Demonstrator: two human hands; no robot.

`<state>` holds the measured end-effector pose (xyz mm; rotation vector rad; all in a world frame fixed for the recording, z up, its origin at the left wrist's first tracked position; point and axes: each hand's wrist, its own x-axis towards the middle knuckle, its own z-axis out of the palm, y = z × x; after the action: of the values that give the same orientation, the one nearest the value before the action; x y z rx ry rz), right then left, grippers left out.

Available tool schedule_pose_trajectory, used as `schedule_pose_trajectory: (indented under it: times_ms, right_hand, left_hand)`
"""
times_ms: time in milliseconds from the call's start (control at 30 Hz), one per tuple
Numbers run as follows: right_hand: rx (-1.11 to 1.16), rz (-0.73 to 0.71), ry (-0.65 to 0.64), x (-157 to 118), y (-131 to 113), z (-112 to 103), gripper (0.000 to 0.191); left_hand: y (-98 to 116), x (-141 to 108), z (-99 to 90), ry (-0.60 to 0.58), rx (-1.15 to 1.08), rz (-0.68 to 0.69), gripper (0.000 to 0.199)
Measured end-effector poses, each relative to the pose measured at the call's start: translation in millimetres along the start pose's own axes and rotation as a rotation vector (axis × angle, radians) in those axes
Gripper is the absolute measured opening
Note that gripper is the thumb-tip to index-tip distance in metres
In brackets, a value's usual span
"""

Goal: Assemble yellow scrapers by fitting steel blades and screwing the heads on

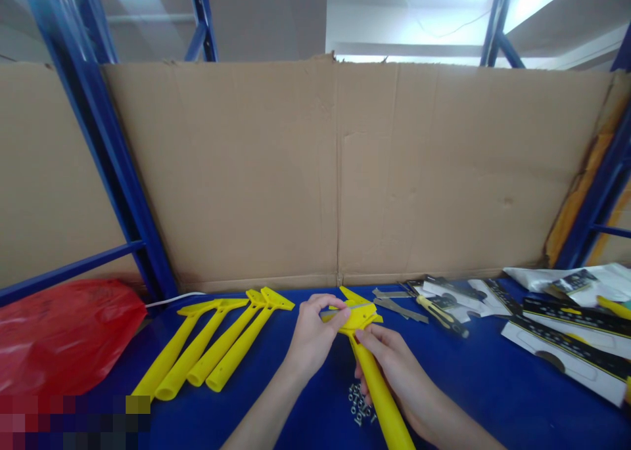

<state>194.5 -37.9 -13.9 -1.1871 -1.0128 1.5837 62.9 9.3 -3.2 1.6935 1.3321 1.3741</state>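
In the head view, my right hand [392, 361] is wrapped round a yellow plastic scraper handle [379, 392], its wide head pointing away from me. My left hand [315, 332] pinches a thin grey metal blade [362, 305] flat against that head. Whether the blade sits in a slot cannot be made out. Behind the head, part of another yellow piece [349, 293] shows. Below my hands lies a small heap of nuts and screws [359, 404], partly hidden by the handle.
Several yellow scraper handles [239, 345] lie side by side at the left, near a red plastic bag [73, 335]. Loose metal blades [399, 305], a screwdriver [441, 315] and black-and-white packages [566, 358] lie to the right. A cardboard wall [246, 174] stands behind the blue table [315, 417].
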Motion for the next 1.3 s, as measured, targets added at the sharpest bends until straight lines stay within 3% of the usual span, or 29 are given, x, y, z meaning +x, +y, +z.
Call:
schedule_pose_trajectory:
  times_ms: [167,400,667,967,1067,1300]
  right_hand:
    - [-0.012,-0.006,0.012,0.8,-1.0,-0.4,0.022]
    - [-0.087,-0.018,0.037,11.5,-0.9,-3.4,0.030]
    - [-0.173,0.011,0.066,9.0,-4.2,-1.3,0.026]
    - [-0.103,0.030,0.088,11.4,-4.5,-6.8,0.023]
    - [-0.077,0.021,0.082,13.6,-2.6,-10.6,0.021]
    - [-0.045,-0.019,0.082,14.2,0.2,-14.8,0.021]
  left_hand:
    - [-0.8,-1.9,-1.8,0.014,0.168,0.084,0.008]
    - [-2.4,0.0,-2.4,-0.070,-0.024,0.013,0.025]
    - [-4.5,-3.0,-2.1,-0.076,0.010,0.043,0.026]
    - [5.4,-15.7,-26.5,0.008,0.259,0.121,0.024]
    - [11.1,-22.6,-34.4,-0.104,0.310,0.139,0.023]
    - [15.3,-35.5,-34.5,-0.549,0.423,0.111,0.015]
